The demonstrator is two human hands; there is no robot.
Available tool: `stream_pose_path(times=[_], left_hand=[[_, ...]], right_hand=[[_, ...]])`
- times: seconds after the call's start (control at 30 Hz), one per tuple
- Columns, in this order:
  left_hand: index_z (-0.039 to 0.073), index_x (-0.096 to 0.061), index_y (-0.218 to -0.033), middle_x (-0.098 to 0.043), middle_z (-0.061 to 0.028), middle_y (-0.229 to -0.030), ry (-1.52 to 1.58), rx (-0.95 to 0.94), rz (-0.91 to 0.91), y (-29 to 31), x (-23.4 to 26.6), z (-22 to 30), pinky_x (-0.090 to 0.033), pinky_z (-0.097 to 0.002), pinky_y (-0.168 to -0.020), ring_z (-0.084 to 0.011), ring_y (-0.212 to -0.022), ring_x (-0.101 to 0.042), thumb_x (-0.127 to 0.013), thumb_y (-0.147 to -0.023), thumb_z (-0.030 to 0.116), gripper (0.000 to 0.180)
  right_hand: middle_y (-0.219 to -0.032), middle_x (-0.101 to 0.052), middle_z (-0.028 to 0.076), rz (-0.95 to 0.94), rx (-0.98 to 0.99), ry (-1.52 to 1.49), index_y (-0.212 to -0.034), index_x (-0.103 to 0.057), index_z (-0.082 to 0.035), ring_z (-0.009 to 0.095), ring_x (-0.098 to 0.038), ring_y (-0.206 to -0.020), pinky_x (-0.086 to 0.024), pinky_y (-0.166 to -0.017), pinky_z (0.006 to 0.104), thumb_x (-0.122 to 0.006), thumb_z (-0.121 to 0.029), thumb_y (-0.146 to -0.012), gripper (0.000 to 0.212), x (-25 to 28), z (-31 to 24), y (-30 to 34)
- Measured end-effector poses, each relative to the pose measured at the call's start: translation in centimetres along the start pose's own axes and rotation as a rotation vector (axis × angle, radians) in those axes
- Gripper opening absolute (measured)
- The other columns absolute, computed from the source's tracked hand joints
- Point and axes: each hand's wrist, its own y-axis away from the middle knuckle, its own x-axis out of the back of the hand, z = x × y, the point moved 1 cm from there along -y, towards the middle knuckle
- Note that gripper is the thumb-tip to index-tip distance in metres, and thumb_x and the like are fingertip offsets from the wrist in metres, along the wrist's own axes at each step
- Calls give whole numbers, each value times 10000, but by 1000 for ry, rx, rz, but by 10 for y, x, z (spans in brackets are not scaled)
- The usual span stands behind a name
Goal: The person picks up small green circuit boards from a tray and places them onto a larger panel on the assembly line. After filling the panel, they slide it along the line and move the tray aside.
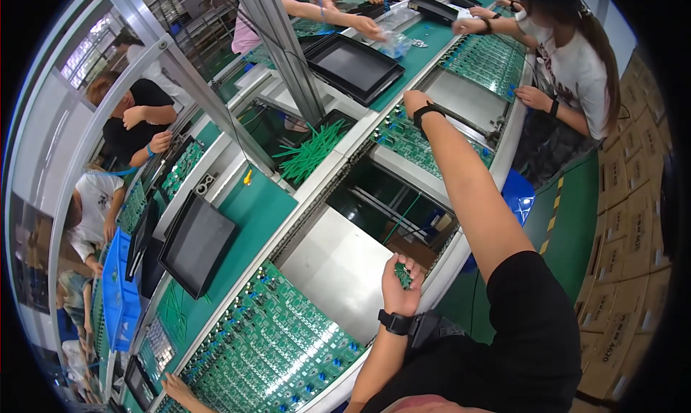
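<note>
My left hand [400,287], with a black watch on its wrist, is curled around small green circuit board pieces [404,274]. It hangs over the near rail of the line, beside a bare metal plate [342,262]. My right arm stretches far across to the right. My right hand [416,103], with a black wristband, is at the far edge of a green circuit board panel [403,136]. Its fingers look curled, and their tips are hidden. A larger panel of circuit boards [270,348] with blue and dark parts lies on the line at lower left.
Green strips [313,150] fill a bin beyond the line. Black trays [198,244] stand on the green bench, with a blue bin [121,291] farther left. A co-worker [568,67] stands at right; another's hand [176,388] is at lower left. Cartons [619,269] are stacked at right.
</note>
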Motion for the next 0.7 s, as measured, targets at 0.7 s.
stream_pose_path(times=[0.7], left_hand=[[96,-462,-755,-447,-15,-695,162,47,-72,2,10,8,-311,-238,-467,-127,-581,-405,-497,-888,192,168]], right_hand=[[-595,-610,153,-297,154,-212,-715,-598,64,226,-652,-555,-508,-493,348,-507,26,-735,101,12,-48,52]])
